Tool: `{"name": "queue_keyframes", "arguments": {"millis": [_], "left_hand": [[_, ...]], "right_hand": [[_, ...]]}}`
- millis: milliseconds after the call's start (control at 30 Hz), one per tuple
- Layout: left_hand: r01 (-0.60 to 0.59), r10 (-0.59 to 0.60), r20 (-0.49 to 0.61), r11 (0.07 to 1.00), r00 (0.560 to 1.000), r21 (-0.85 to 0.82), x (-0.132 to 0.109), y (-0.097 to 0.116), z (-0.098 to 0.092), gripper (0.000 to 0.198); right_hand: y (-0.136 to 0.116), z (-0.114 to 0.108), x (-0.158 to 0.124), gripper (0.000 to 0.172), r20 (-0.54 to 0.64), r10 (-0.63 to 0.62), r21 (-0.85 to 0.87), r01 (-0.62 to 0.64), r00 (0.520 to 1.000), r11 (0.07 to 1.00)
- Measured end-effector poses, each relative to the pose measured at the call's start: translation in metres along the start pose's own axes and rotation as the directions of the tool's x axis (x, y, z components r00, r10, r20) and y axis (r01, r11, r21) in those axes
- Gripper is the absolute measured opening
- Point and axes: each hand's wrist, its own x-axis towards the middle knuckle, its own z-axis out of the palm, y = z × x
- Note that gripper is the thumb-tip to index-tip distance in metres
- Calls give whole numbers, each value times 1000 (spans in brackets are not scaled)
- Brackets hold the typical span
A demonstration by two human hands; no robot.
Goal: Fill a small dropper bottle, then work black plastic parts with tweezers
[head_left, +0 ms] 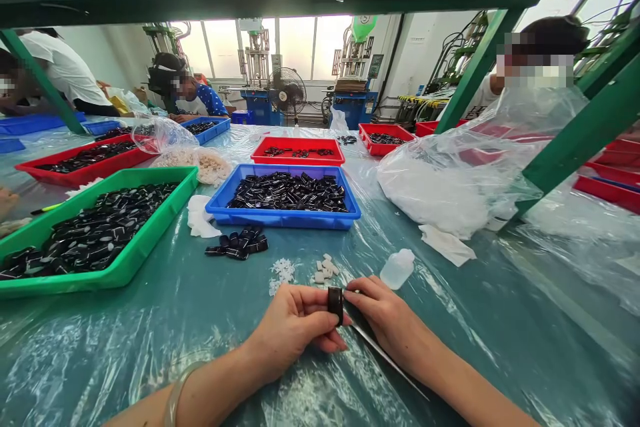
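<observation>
Gleaming faintly, one black piece (335, 305)

The upright black piece (335, 305) has a smooth, glossy, plastic-looking surface, and the slim pointed tool (386, 355) shows the grey sheen of polished metal. Loose black pieces (237, 244) gleam with hard highlights. Creased clear plastic sheeting (215, 333) throws back streaky reflections. The green tray (145, 241), blue tray (280, 219) and middle red tray (297, 161) look like smooth moulded plastic with a soft shine. The squat bottle (398, 270) is milky, translucent plastic; the big bag (445, 187) is thin, crinkled, glossy film. Crumpled white tissue (201, 217) looks matt and papery, the off-white chips (326, 269) dull, the spotted sleeve (213, 101) like soft cloth, the slanting green strut (590, 133) like smooth painted metal
</observation>
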Motion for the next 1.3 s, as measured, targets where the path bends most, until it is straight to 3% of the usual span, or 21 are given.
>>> {"name": "queue_keyframes", "arguments": {"millis": [267,400,500,800,1033,1300], "left_hand": [[-1,1,24,999,1000,35,1,-6,-4,26],[28,-32,56,997,998,67,0,-9,-3,26],[56,-67,102,993,993,107,1,-10,-1,26],[17,-66,207,973,976,230,1,-13,-3,20],[20,-58,218,985,974,173,1,-17,-6,23],[12,-58,186,970,981,243,-3,-13,-4,20]], "right_hand": [[-8,-11,-5,21,-114,155,160,-136,981,978],[-23,-23,-7,7,-185,317,523,-180,930,833],[-32,-27,-7,8,-173,313,648,-131,934,750],[-38,-27,-6,15,-78,244,664,-132,967,736],[-38,-27,-7,23,-126,132,582,-34,983,812],[-38,-27,-8,20,-80,110,551,-48,991,833]]}}
